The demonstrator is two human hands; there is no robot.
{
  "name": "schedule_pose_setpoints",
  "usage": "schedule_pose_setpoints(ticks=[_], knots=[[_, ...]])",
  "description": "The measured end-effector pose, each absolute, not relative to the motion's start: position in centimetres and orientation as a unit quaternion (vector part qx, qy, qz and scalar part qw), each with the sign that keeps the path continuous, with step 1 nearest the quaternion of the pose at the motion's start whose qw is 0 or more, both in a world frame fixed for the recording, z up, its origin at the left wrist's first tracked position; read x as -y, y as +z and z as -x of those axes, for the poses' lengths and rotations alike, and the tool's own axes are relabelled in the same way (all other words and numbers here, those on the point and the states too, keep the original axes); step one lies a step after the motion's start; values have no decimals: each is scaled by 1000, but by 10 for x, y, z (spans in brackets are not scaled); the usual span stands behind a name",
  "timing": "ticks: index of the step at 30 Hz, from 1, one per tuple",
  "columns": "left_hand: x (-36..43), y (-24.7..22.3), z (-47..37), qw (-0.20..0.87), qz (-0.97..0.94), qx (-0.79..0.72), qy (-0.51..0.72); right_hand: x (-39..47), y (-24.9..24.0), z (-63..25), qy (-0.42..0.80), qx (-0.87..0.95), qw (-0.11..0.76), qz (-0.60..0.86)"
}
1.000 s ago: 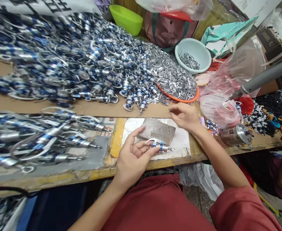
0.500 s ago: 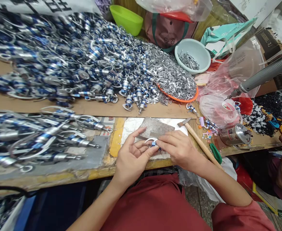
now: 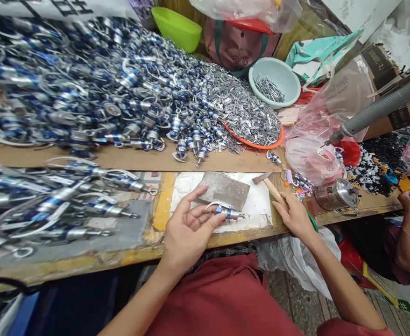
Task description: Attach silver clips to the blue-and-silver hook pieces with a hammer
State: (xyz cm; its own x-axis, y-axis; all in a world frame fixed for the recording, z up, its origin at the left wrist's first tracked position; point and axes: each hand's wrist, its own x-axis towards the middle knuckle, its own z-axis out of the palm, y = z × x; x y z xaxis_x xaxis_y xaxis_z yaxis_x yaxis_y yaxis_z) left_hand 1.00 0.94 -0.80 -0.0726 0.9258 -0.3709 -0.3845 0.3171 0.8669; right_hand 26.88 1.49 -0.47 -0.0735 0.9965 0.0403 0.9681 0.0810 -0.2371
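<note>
Item: one left hand (image 3: pixel 184 233), which is pinching one blue-banded metal cylinder (image 3: pixel 232 213); its ringed end is projecting rightward past the thumb. One stone block (image 3: pixel 226 190) is lying beyond. One wooden-handled hammer (image 3: pixel 271 188): one right hand (image 3: pixel 297 218) is grasping its handle.

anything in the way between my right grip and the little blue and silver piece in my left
Nothing visible: between the right grip, on the hammer, and the blue-and-silver piece in the left grip, only the white sheet beneath shows. The stone block lies just beyond that line.
</note>
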Motion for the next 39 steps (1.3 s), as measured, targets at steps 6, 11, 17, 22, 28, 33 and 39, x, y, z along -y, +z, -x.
schedule_pose_setpoints(ticks=[6,11,17,22,28,33,39], knots=[[-11,-7,-9,638,-263,-505,519,0,35,-229,91,846,188,491],[-11,-7,-10,638,-265,-503,520,5,46,-222,65,867,189,456],[-10,-5,-12,624,-265,-511,528,10,33,-220,88,863,144,476],[-10,-5,-14,608,-261,-525,536,13,17,-239,119,820,202,522],[-8,-4,-8,567,-340,-558,501,-10,3,-280,146,732,132,652],[-9,-3,-1,470,-457,-563,503,-63,-1,-254,47,776,154,610],[-13,-4,0,329,-582,-512,541,-147,-6,-170,-20,824,37,565]])
